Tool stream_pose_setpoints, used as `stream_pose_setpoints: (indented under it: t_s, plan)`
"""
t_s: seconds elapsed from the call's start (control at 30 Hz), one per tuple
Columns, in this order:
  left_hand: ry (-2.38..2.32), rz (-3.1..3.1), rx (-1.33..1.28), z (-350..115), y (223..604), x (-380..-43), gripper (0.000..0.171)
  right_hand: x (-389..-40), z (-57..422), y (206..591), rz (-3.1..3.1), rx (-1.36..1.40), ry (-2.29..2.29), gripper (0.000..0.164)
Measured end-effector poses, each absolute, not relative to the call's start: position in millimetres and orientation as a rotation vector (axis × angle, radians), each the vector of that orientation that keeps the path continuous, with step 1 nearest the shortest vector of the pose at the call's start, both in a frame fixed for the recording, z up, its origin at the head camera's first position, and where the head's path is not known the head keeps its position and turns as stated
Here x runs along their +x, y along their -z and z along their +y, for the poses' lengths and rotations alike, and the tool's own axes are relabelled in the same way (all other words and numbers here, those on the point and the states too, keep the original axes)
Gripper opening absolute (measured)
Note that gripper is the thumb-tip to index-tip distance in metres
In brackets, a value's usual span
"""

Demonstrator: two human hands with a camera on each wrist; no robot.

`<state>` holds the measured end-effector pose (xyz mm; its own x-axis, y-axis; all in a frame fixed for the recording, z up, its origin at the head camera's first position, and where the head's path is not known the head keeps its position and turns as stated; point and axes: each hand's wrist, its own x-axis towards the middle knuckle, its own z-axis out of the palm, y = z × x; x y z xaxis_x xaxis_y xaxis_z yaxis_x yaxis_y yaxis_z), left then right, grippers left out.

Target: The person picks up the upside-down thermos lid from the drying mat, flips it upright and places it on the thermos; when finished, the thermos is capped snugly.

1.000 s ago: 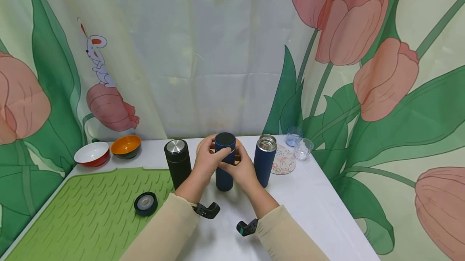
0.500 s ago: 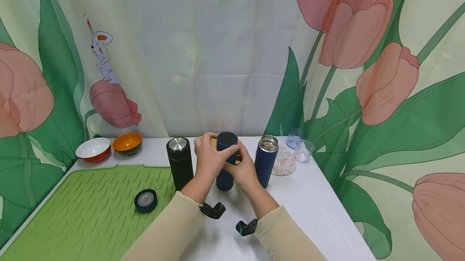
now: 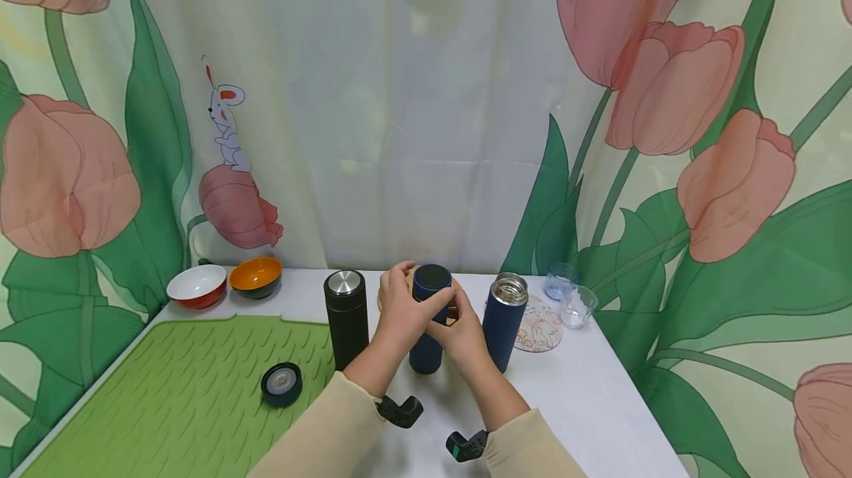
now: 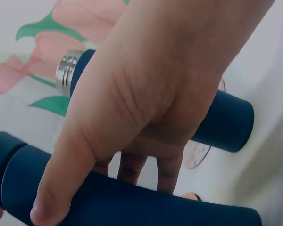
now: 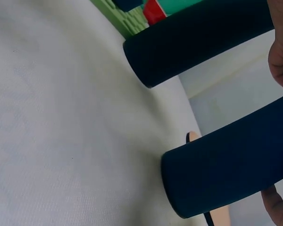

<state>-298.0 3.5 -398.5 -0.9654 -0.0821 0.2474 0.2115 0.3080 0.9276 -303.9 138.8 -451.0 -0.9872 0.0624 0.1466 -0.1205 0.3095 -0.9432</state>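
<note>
the left hand (image 3: 402, 315) grasped the top end of the capped blue bottle (image 3: 426, 358), thumb across the near side by the blue lid (image 4: 1, 160). the right hand (image 3: 464, 339) gripped the same bottle just below, its thumb on the body under the lid seam, which the left wrist view showed and the head view hid. the bottle was upright between the other two bottles, over the white table (image 3: 572, 404), with a round wooden-looking thing (image 3: 384, 302) partly hidden on its far side.

just right was the open blue bottle (image 3: 504, 326), lidless; the left wrist view showed the ridges on its silver neck (image 4: 67, 74). its inside could not be made out. beyond it lay a round coaster (image 3: 541, 330), its pink print too small to read, then a bluish glass (image 3: 560, 282) and, nearer, a clear glass (image 3: 577, 308) with something white in it.

to the left stood the black bottle (image 3: 347, 334), topped in silver; the right wrist view showed its base by the edge of the green mat (image 3: 200, 382). a loose lid (image 3: 282, 385) lay on the mat. far left were a red bowl (image 3: 197, 285), white inside, and an orange-lined bowl (image 3: 256, 277).
</note>
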Motion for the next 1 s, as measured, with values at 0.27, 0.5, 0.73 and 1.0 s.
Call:
stream_pose_setpoints:
  t_s: [0.27, 0.5, 0.73, 1.0]
  plan:
    - [1.653, -2.310, -0.103, 2.0, 391.3, -304.2, 0.061, -303.9, 134.7, 447.7, -2.390, 0.115, -1.743, 0.067]
    - [1.843, -2.338, -0.268, -0.7, 390.8, -311.0, 0.049, -300.6, 141.3, 445.7, -2.375, 0.061, -1.759, 0.063]
    - [1.824, -2.335, -0.261, 2.9, 389.9, -311.1, 0.055, -301.6, 144.2, 441.5, -2.397, 0.058, -1.734, 0.059]
    - [1.456, -2.376, -0.017, 11.8, 388.5, -305.5, 0.076, -304.1, 140.6, 448.7, -2.405, 0.078, -1.752, 0.079]
